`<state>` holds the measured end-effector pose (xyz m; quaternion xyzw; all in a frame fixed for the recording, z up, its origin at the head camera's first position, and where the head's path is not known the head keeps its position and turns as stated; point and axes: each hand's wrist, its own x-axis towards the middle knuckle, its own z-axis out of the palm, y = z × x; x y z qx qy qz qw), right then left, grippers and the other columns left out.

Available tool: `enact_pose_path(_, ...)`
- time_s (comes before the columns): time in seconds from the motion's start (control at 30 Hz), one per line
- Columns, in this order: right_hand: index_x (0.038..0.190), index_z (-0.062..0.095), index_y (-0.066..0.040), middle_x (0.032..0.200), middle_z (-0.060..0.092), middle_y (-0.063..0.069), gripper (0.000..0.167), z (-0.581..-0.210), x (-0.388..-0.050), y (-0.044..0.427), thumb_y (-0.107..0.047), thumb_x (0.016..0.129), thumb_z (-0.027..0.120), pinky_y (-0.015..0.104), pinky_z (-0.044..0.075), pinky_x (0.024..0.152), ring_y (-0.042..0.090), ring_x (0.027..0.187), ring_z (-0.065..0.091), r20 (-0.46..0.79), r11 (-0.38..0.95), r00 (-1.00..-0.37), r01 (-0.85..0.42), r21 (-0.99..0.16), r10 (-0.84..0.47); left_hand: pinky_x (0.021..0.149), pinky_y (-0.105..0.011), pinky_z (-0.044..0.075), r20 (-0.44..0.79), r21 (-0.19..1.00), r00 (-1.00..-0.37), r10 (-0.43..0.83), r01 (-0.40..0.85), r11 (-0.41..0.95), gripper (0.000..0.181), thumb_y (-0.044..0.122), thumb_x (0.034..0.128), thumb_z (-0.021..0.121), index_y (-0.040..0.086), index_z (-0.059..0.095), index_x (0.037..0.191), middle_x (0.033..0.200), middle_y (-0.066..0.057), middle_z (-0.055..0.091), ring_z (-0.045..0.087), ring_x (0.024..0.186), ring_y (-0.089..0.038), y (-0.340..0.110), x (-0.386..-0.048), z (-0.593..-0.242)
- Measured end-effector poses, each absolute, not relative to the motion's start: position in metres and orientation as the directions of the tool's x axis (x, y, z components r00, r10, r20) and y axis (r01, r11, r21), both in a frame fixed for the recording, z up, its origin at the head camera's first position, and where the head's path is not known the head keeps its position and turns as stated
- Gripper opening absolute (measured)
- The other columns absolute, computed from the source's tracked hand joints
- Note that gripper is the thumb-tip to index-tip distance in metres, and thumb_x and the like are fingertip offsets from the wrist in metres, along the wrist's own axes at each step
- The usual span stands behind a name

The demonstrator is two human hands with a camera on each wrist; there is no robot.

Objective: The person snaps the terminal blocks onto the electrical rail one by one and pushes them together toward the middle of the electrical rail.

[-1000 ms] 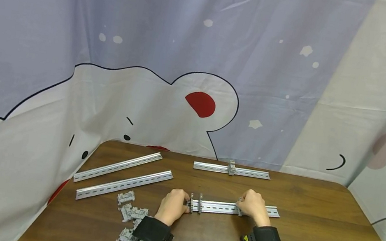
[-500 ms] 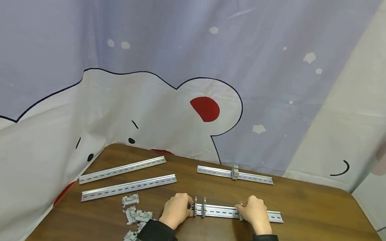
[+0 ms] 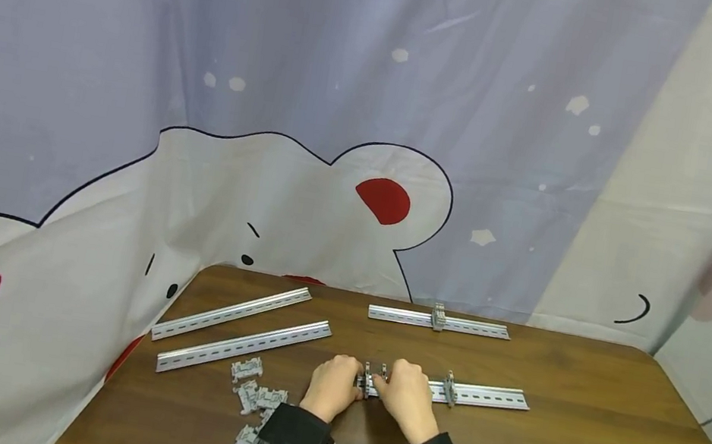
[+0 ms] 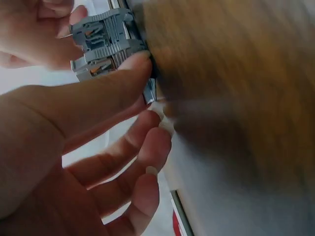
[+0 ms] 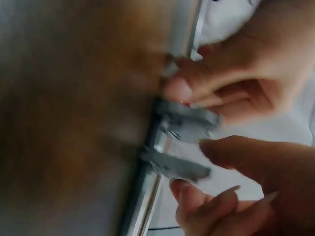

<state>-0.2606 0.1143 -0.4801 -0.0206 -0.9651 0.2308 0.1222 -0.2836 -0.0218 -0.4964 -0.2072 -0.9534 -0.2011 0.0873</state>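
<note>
In the head view, my left hand [image 3: 331, 386] holds the left end of a slotted metal DIN rail [image 3: 489, 397]. Its thumb lies along the rail beside a grey terminal block [image 4: 101, 64] in the left wrist view, with the other fingers curled behind. My right hand [image 3: 407, 398] is at the second terminal block [image 5: 177, 166], thumb on one side of it and fingers on the other; blur hides the exact contact. Both blocks stand upright on the rail, a small gap apart. Farther right on the same rail stands a third terminal block [image 3: 450, 389], touched by neither hand.
Two bare rails, a nearer one [image 3: 244, 346] and a farther one [image 3: 232, 313], lie slanted at the left. Loose grey terminal blocks [image 3: 250, 440] are heaped left of my left forearm. At the back, another rail [image 3: 474, 328] carries a grey block cluster [image 3: 438, 317].
My right hand has left the third terminal block and moved left along the rail to the second one. My left hand stays at the rail's left end. The head view has shifted slightly.
</note>
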Motion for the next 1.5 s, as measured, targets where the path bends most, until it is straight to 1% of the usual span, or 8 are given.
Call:
enact_pose_path(0.13,0.048,0.038,-0.015,0.052,0.050,0.003,0.043,-0.491,-0.258,0.109,-0.010,0.069,0.075,0.035,0.036,0.041,0.022,0.049,0.052,0.239,0.905,-0.962,0.017,-0.424,0.130,0.056,-0.038,0.048,0.260,0.307,-0.898,0.355,0.425,0.851,0.021,0.018,0.0616,0.088,0.016,0.075,0.078,0.080,-0.004,0.072,0.068,0.072,-0.025,-0.020,-0.279,-0.500)
enact_pose_path(0.27,0.050,0.045,-0.012,0.055,0.058,0.010,0.033,-0.492,-0.259,0.111,-0.005,0.066,0.073,0.039,0.040,0.042,0.027,0.051,0.057,0.271,0.906,-0.953,0.010,-0.422,0.137,0.054,-0.038,0.046,0.280,0.303,-0.908,0.312,0.393,0.868,0.023,0.021,0.0577,0.089,0.019,0.076,0.076,0.080,-0.004,0.073,0.068,0.070,-0.025,-0.018,-0.280,-0.498)
enact_pose_path(0.47,0.052,0.046,-0.011,0.057,0.059,0.014,0.029,-0.486,-0.262,0.128,-0.001,0.063,0.070,0.043,0.043,0.045,0.030,0.051,0.057,0.281,0.910,-0.947,0.031,-0.413,0.159,0.057,-0.040,0.049,0.253,0.362,-0.932,0.261,0.341,0.868,0.027,0.020,0.0572,0.090,0.019,0.078,0.081,0.084,-0.005,0.075,0.069,0.074,-0.029,-0.017,-0.284,-0.496)
enact_pose_path(0.63,0.050,0.045,-0.012,0.058,0.061,0.015,0.029,-0.484,-0.263,0.146,-0.003,0.065,0.069,0.046,0.045,0.049,0.034,0.054,0.060,0.276,0.914,-0.945,0.055,-0.401,0.178,0.059,-0.041,0.050,0.207,0.416,-0.947,0.245,0.312,0.854,0.027,0.019,0.0604,0.089,0.016,0.077,0.085,0.088,-0.006,0.075,0.070,0.077,-0.031,-0.019,-0.286,-0.495)
enact_pose_path(0.8,0.050,0.047,-0.011,0.059,0.062,0.018,0.031,-0.484,-0.261,0.158,-0.006,0.072,0.069,0.046,0.044,0.047,0.037,0.056,0.062,0.253,0.907,-0.946,0.084,-0.412,0.202,0.060,-0.043,0.051,0.164,0.454,-0.956,0.244,0.292,0.842,0.030,0.019,0.0634,0.088,0.015,0.077,0.090,0.094,-0.008,0.075,0.070,0.080,-0.033,-0.021,-0.287,-0.496)
enact_pose_path(1.03,0.059,0.058,-0.002,0.067,0.066,0.025,0.019,-0.483,-0.258,0.170,-0.009,0.072,0.070,0.048,0.044,0.047,0.043,0.061,0.063,0.219,0.895,-0.933,0.176,-0.411,0.284,0.061,-0.044,0.051,0.152,0.497,-0.959,0.240,0.284,0.820,0.031,0.018,0.0625,0.089,0.014,0.077,0.091,0.095,-0.010,0.075,0.070,0.082,-0.034,-0.021,-0.288,-0.499)
enact_pose_path(1.17,0.066,0.063,0.002,0.072,0.066,0.028,0.021,-0.481,-0.257,0.177,-0.015,0.077,0.069,0.049,0.045,0.047,0.047,0.064,0.064,0.210,0.888,-0.920,0.229,-0.400,0.331,0.061,-0.045,0.051,0.152,0.499,-0.959,0.238,0.282,0.819,0.032,0.018,0.0621,0.089,0.014,0.077,0.091,0.096,-0.011,0.074,0.070,0.081,-0.035,-0.021,-0.289,-0.499)
enact_pose_path(1.5,0.066,0.065,-0.002,0.075,0.067,0.029,0.017,-0.479,-0.254,0.191,-0.014,0.067,0.077,0.049,0.046,0.048,0.045,0.067,0.064,0.154,0.866,-0.914,0.285,-0.412,0.375,0.060,-0.046,0.050,0.123,0.526,-0.963,0.239,0.268,0.807,0.032,0.017,0.0633,0.088,0.013,0.077,0.093,0.096,-0.011,0.074,0.069,0.082,-0.034,-0.022,-0.289,-0.499)
